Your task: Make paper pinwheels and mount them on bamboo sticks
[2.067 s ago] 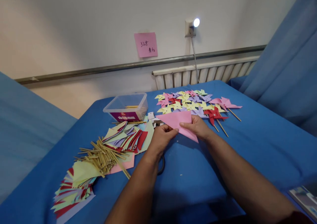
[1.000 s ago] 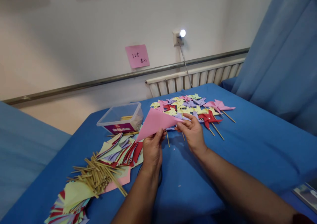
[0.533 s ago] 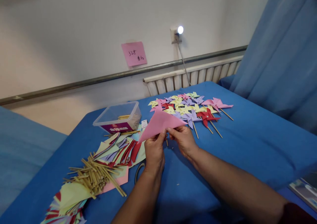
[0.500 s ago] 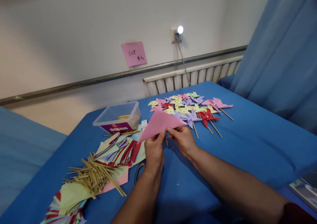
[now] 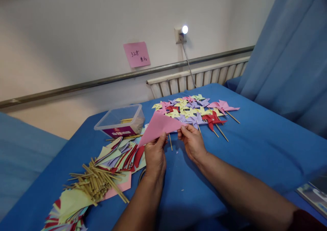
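A sheet of pink paper (image 5: 159,126), folded into a triangle, is held up over the table between both hands. My left hand (image 5: 155,154) pinches its lower edge, thumb on the near face. At the right-hand corner, my right hand (image 5: 192,141) grips the paper between thumb and fingertips. Beyond the paper lie several finished paper pinwheels (image 5: 196,119) on sticks, in yellow, purple, pink, red and green. The paper covers part of the leftmost ones. Dark scissors (image 5: 141,176) are partly hidden behind my left wrist.
To the left are fanned coloured papers (image 5: 120,156), a heap of short sticks (image 5: 98,183) and more papers (image 5: 70,210). A clear plastic box (image 5: 120,120) with sticks stands behind them. Blue cloth covers the table (image 5: 255,149); a blue curtain (image 5: 288,54) hangs at right.
My right hand has slid outward along the paper's edge to its right corner, away from my left hand. The paper and my left hand have shifted slightly left.
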`<state>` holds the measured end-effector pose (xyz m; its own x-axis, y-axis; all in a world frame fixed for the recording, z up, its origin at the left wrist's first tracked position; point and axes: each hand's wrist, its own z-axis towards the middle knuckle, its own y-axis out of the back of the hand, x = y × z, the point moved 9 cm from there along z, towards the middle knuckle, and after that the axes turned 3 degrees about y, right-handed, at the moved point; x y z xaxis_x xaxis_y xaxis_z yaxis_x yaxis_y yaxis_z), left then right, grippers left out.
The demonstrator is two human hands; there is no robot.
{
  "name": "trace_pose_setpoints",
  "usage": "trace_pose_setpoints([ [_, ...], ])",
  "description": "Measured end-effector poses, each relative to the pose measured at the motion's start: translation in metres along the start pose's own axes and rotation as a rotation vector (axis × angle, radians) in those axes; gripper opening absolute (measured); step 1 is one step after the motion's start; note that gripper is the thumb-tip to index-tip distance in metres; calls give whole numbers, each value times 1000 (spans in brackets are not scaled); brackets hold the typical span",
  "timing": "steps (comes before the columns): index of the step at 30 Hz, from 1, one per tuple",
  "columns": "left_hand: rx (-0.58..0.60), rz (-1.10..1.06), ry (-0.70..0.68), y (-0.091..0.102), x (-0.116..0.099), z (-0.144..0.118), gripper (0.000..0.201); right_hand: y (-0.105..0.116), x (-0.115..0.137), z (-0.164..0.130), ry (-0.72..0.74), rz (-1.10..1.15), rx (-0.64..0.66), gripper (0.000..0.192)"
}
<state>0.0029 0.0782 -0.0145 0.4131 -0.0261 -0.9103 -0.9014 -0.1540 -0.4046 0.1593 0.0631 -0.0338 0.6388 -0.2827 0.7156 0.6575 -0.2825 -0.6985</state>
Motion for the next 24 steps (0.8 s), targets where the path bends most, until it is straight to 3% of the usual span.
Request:
trace_pose_setpoints([
  [12, 41, 16, 1, -5, 0, -4, 31, 7, 5, 3, 31, 25, -64, 29],
  [18, -6, -6, 75, 1, 6, -2, 31, 16, 5, 6, -21, 18, -154, 49],
  [21, -4, -19, 105, 1, 10, -2, 30, 6, -5, 0, -57, -29, -65, 50],
  [24, 37, 25, 83, -2, 13, -3, 29, -12, -16, -9, -54, -185, 89, 40],
])
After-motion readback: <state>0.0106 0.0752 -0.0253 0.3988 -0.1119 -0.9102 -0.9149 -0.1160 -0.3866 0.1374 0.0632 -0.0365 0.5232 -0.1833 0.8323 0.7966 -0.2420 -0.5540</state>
